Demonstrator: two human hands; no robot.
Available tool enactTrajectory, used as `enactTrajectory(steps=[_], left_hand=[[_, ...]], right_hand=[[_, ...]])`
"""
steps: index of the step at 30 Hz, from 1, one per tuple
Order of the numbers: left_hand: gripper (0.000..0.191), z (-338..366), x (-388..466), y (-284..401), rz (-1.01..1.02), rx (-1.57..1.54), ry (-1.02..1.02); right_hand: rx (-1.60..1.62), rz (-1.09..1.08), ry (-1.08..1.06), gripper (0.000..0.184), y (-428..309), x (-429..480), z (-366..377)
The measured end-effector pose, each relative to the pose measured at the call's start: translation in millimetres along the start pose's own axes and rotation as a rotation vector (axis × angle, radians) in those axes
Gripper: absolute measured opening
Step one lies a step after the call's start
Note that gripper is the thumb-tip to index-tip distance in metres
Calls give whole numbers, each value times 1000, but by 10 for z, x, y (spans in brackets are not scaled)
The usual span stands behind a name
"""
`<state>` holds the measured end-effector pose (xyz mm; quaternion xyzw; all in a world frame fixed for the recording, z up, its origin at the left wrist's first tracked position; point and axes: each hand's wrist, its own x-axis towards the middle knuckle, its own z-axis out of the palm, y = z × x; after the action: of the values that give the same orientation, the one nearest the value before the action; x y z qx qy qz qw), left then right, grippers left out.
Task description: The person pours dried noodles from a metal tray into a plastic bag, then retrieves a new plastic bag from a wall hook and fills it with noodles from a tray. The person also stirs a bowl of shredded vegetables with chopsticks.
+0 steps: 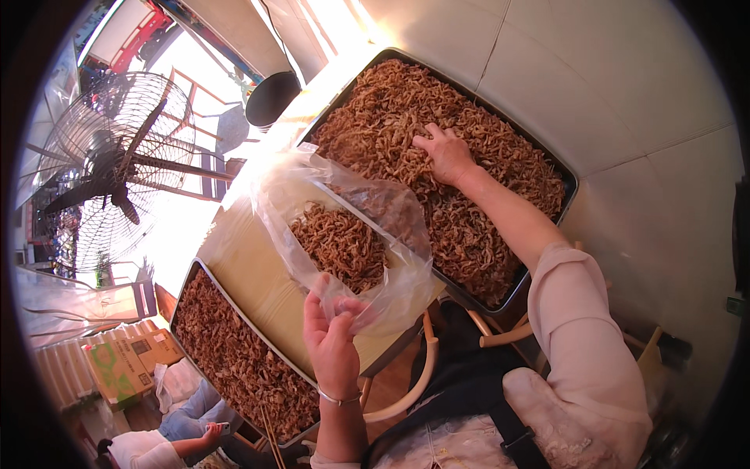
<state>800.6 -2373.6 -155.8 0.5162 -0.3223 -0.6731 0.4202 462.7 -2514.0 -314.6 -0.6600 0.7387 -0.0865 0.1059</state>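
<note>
My left hand [333, 337] pinches the near rim of a clear plastic bag [407, 281], which hangs open above the table. A heap of brown fried strips [340, 243], perhaps meat, lies inside it. My right hand [448, 153] rests in more such strips [392, 111] that fill a large dark-rimmed tray [571, 182]; its thumb and fingers reach down among the pieces. Whether any strips are between those fingers cannot be told. Part of the bag overlaps the tray's left side.
A second tray [231, 306] of darker pieces stands on the yellow-covered table [252, 258], with chopsticks [270, 434] at its near corner. Beyond are a large fan [117, 170] and a black bucket [272, 99]. A seated person [170, 434] holds a phone. Wooden chairs [430, 375] stand near me.
</note>
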Motion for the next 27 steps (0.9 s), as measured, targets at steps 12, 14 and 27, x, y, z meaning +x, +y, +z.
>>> enactTrajectory(steps=[12,14,27], left_hand=[[45,-13,-61,12,-10,0,34],[44,-29,-53,-13,-3,-4,16],[45,-84,-99,22,-2,-90,14]], right_hand=[[1094,334,-150,14,379,-179,-810],[1027,344,-141,6,281,-257,-1153],[1294,-157,-468,44,-1087,-370,-1429]])
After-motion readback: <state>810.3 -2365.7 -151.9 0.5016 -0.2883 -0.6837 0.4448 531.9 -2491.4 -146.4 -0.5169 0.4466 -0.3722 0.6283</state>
